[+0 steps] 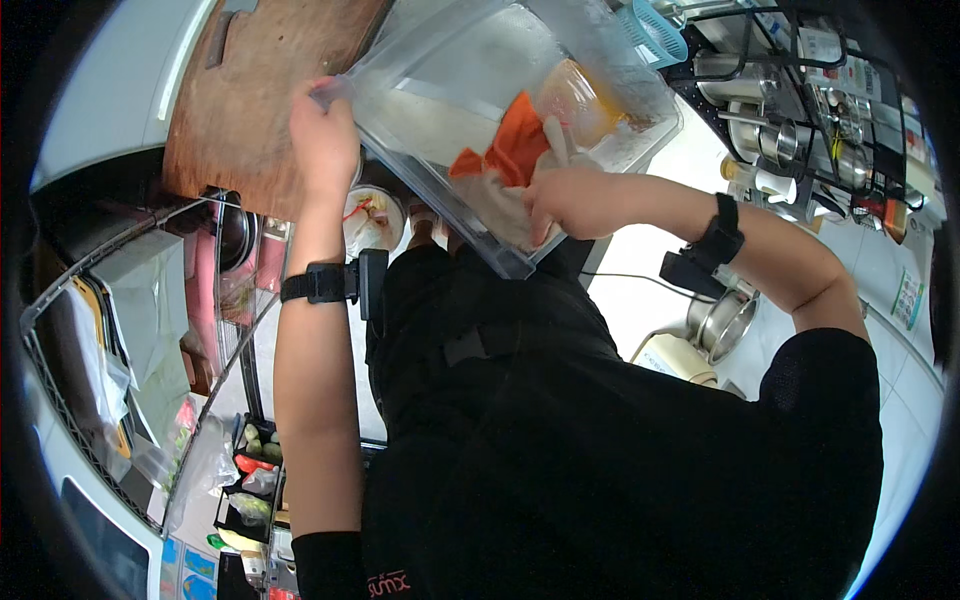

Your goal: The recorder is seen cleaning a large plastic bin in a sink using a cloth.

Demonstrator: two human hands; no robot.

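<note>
A clear plastic bin (439, 120) is tilted in front of me. My left hand (324, 142) grips its left corner, thumb over the rim. Inside the bin, at the near right side, my right hand (574, 201) is closed on a cloth, with a beige part (491, 201) and an orange part (519, 142) bunched around the fingers. A clear plastic bag (574, 101) with yellow-orange parts shows at the bin's far right; I cannot tell whether it lies in the bin or behind its wall.
A wooden board (255, 112) lies at the upper left, above a wire shelf rack (214, 397). A lined waste bin (373, 221) stands on the floor below. Metal pots (724, 326) sit at the right. A black rack (795, 67) with cookware and a blue basket (651, 34) are at upper right.
</note>
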